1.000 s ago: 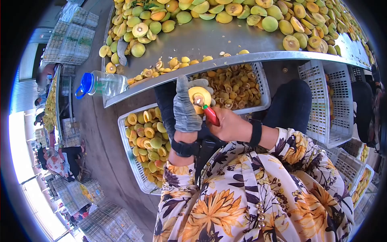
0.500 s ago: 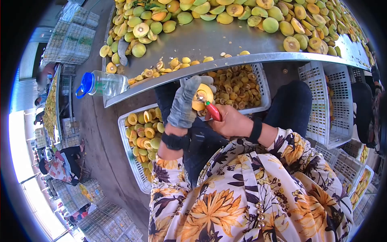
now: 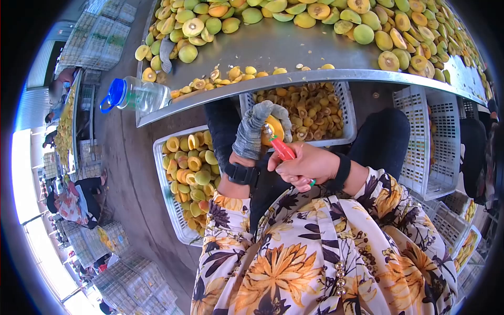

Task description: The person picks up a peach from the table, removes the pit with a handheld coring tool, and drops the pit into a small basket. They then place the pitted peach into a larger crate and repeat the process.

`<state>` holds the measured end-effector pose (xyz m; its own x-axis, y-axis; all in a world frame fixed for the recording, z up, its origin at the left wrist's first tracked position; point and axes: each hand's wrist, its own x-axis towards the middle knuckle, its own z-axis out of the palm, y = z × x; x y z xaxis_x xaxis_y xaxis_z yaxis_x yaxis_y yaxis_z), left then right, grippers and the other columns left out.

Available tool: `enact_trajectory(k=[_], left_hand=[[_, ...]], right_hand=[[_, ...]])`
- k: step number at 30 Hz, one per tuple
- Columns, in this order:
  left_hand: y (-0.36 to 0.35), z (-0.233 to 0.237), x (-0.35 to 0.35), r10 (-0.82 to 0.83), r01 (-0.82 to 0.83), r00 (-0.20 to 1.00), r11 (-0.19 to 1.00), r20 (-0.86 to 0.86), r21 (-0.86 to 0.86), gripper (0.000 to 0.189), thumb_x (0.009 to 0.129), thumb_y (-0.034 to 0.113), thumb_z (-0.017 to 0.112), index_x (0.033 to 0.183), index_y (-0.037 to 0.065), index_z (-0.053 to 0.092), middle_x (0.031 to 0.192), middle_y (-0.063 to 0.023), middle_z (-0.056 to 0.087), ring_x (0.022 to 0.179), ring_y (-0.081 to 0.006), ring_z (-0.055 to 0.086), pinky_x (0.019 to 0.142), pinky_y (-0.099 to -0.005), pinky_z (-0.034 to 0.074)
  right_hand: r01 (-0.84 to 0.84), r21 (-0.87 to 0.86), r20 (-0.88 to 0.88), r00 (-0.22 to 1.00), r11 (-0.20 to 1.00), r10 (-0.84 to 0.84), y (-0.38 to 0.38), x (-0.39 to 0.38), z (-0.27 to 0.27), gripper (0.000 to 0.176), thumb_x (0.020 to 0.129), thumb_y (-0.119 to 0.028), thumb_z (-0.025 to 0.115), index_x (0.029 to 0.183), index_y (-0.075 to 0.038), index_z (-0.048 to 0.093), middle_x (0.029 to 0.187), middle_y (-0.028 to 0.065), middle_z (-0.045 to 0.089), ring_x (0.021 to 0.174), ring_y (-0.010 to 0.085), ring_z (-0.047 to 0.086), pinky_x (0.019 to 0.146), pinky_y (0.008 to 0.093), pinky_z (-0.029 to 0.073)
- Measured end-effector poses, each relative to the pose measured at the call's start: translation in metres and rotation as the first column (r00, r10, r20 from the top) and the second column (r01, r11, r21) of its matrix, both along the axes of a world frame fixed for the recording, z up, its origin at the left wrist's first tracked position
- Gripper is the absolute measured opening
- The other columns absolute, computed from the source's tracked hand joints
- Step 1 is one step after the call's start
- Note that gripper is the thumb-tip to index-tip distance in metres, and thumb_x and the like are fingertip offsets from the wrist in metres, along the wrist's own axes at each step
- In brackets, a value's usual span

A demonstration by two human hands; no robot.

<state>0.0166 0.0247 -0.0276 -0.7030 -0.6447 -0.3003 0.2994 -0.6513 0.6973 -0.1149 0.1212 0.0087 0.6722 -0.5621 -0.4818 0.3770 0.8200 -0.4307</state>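
My left hand [image 3: 253, 130], in a grey knit glove, curls around a yellow peach half [image 3: 276, 127] above my lap. My right hand [image 3: 311, 164] is bare and closed on a red-handled pitting tool [image 3: 283, 150], whose metal tip touches the fruit's cut face. A green end of the handle pokes out below my right fingers. Just beyond the hands, a white crate [image 3: 347, 110] holds many small brownish-yellow fruit pieces. Hollowed peach halves [image 3: 194, 173] fill another white crate [image 3: 167, 202] by my left forearm. Whether a pit remains in the held half is hidden.
A metal table [image 3: 262, 50] with a raised edge spans the front, heaped with peach halves [image 3: 362, 34]. On its left corner lies a water bottle [image 3: 142, 94]; a grey glove [image 3: 166, 55] lies nearby. White crates [image 3: 415, 142] stand at right. Other people work at far left.
My right wrist has rolled over, showing the fingers' undersides and the handle's green end. The peach half has tilted in my left hand. The whole view has shifted slightly.
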Motion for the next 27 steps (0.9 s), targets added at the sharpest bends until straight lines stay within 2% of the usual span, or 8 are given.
enact_trajectory(k=[6, 8, 10, 13, 17, 19, 21, 27], left_hand=[[-0.005, -0.008, -0.001, 0.167, -0.170, 0.985, 0.980, 0.040, 0.100, 0.049, 0.078, 0.051, 0.059, 0.087, 0.003, 0.059, 0.069, -0.0108, 0.060, 0.055, -0.0219, 0.059, 0.051, -0.0314, 0.050], [-0.019, -0.044, -0.003, 0.571, -0.603, 0.798, 0.752, 0.193, 0.267, 0.051, 0.078, 0.056, 0.055, 0.087, 0.006, 0.058, 0.071, -0.0081, 0.061, 0.061, -0.0214, 0.060, 0.049, -0.0311, 0.049], [-0.022, -0.038, 0.022, 0.489, -0.541, 0.834, 0.817, 0.256, 0.199, 0.049, 0.081, 0.056, 0.050, 0.092, 0.008, 0.058, 0.076, -0.0065, 0.062, 0.063, -0.0209, 0.060, 0.048, -0.0301, 0.048], [-0.009, -0.016, 0.048, 0.439, -0.457, 0.880, 0.886, 0.183, 0.072, 0.056, 0.083, 0.059, 0.043, 0.100, 0.007, 0.056, 0.080, -0.0087, 0.062, 0.066, -0.0228, 0.063, 0.045, -0.0253, 0.046], [0.022, 0.023, 0.094, 0.702, -0.669, 0.679, 0.712, 0.213, -0.212, 0.043, 0.081, 0.040, 0.061, 0.107, 0.006, 0.056, 0.089, -0.0103, 0.062, 0.081, -0.0211, 0.062, 0.067, -0.0276, 0.051], [0.002, -0.042, 0.188, 0.507, -0.376, 0.728, 0.858, 0.461, -0.351, 0.037, 0.079, 0.026, 0.066, 0.107, 0.003, 0.058, 0.099, -0.0116, 0.060, 0.093, -0.0196, 0.058, 0.081, -0.0298, 0.047], [-0.008, -0.030, 0.198, 0.592, 0.322, 0.093, 0.743, 0.800, -0.587, 0.042, 0.078, 0.036, 0.065, 0.105, 0.003, 0.060, 0.100, -0.0107, 0.063, 0.093, -0.0232, 0.059, 0.082, -0.0299, 0.046], [-0.100, 0.039, 0.054, 0.675, 0.483, 0.409, 0.411, 0.614, -0.773, 0.042, 0.076, 0.033, 0.065, 0.109, 0.007, 0.058, 0.102, -0.0168, 0.061, 0.095, -0.0269, 0.059, 0.084, -0.0333, 0.044]], right_hand=[[0.019, -0.002, 0.187, 0.982, 1.000, -0.019, -0.003, -0.003, -0.007, 0.015, 0.085, -0.007, 0.050, 0.098, -0.004, 0.046, 0.055, -0.0010, 0.040, 0.037, 0.0041, 0.034, 0.034, 0.0212, 0.032], [0.009, -0.247, 0.097, 0.995, 0.969, 0.015, 0.004, -0.005, 0.015, 0.017, 0.083, -0.007, 0.052, 0.099, -0.004, 0.048, 0.056, -0.0009, 0.043, 0.037, 0.0049, 0.039, 0.034, 0.0204, 0.034], [0.027, -0.273, -0.160, 0.984, 0.962, -0.073, -0.005, -0.009, 0.023, 0.015, 0.083, -0.007, 0.054, 0.097, -0.005, 0.050, 0.059, -0.0007, 0.048, 0.039, 0.0046, 0.044, 0.035, 0.0195, 0.035], [-0.423, -0.705, -0.709, 0.426, 0.569, -0.562, -0.010, -0.017, -0.051, 0.015, 0.075, -0.008, 0.058, 0.088, -0.002, 0.052, 0.061, 0.0136, 0.053, 0.052, 0.0293, 0.055, 0.049, 0.0350, 0.045], [-0.688, -0.512, -0.797, 0.157, 0.514, -0.583, 0.004, -0.037, -0.080, 0.021, 0.068, -0.014, 0.062, 0.080, 0.000, 0.053, 0.077, 0.0215, 0.056, 0.071, 0.0374, 0.057, 0.064, 0.0434, 0.046], [-0.608, -0.572, -0.789, 0.223, 0.551, -0.573, 0.009, -0.040, -0.073, 0.024, 0.069, -0.020, 0.064, 0.079, -0.001, 0.053, 0.079, 0.0206, 0.056, 0.071, 0.0366, 0.057, 0.064, 0.0427, 0.046], [-0.601, -0.565, -0.798, 0.223, 0.566, -0.560, 0.013, -0.042, -0.073, 0.027, 0.068, -0.023, 0.066, 0.079, -0.001, 0.053, 0.079, 0.0201, 0.055, 0.071, 0.0361, 0.057, 0.064, 0.0419, 0.047], [-0.533, -0.601, -0.788, 0.271, 0.595, -0.553, 0.023, -0.048, -0.059, 0.035, 0.068, -0.031, 0.069, 0.080, -0.003, 0.055, 0.078, 0.0177, 0.054, 0.072, 0.0343, 0.057, 0.065, 0.0396, 0.047]])
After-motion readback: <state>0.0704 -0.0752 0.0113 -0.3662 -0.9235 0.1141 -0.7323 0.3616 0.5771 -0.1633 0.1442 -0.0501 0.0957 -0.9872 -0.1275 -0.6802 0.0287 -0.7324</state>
